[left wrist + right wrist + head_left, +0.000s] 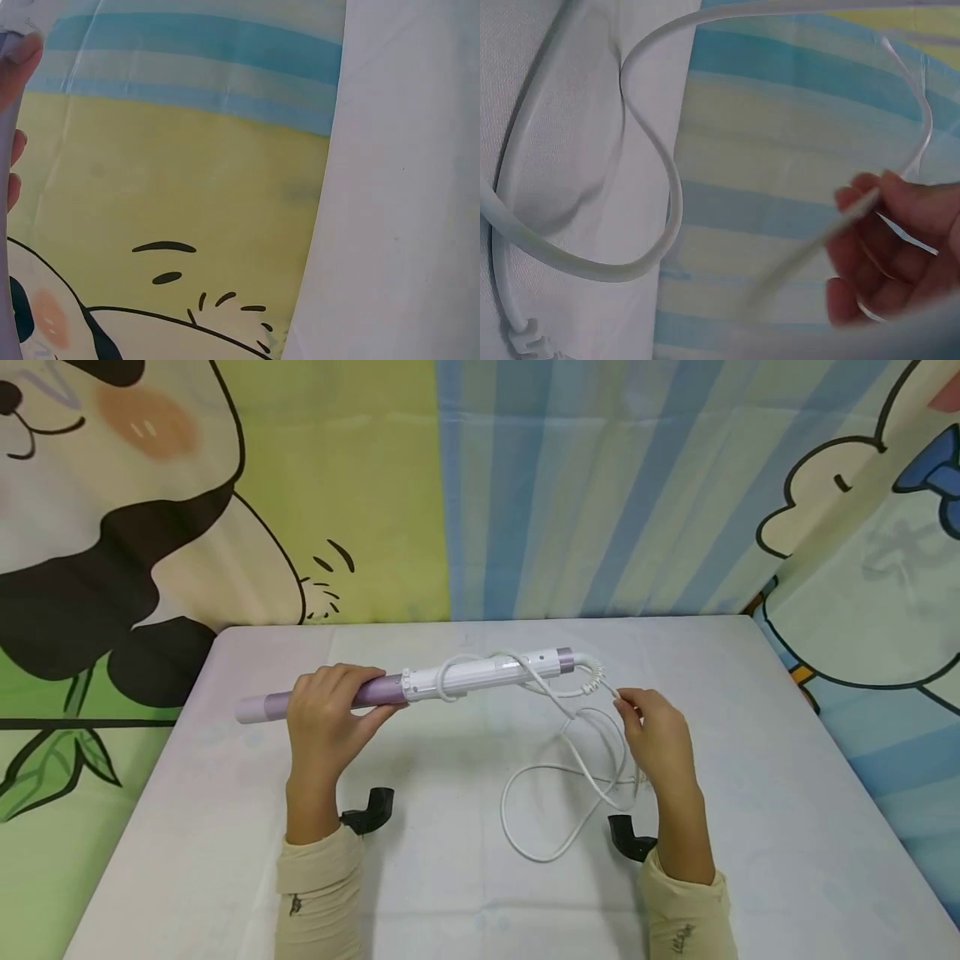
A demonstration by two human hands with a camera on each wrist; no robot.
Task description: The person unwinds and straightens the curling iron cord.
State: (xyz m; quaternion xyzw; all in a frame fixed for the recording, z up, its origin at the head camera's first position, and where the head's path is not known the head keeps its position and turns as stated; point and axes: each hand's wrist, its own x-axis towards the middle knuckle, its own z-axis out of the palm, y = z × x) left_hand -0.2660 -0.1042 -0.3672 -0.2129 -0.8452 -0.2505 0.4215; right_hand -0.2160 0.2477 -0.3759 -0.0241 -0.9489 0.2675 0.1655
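Observation:
A curling iron with a white handle, a lavender barrel and a paler tip is held above the white table, slightly tilted. My left hand grips its lavender barrel, the thumb lying along it towards the white part. In the left wrist view, only a strip of the lavender barrel and some fingertips show at the left edge. A white cord leaves the iron's right end, winds round the handle and hangs in loose loops. My right hand pinches this cord between thumb and fingers, just right of the iron.
The white table reaches back to a cartoon-printed curtain, which also runs along the right side. Black curved pieces stick out by both wrists. A small ridged white piece shows on the cord low in the right wrist view.

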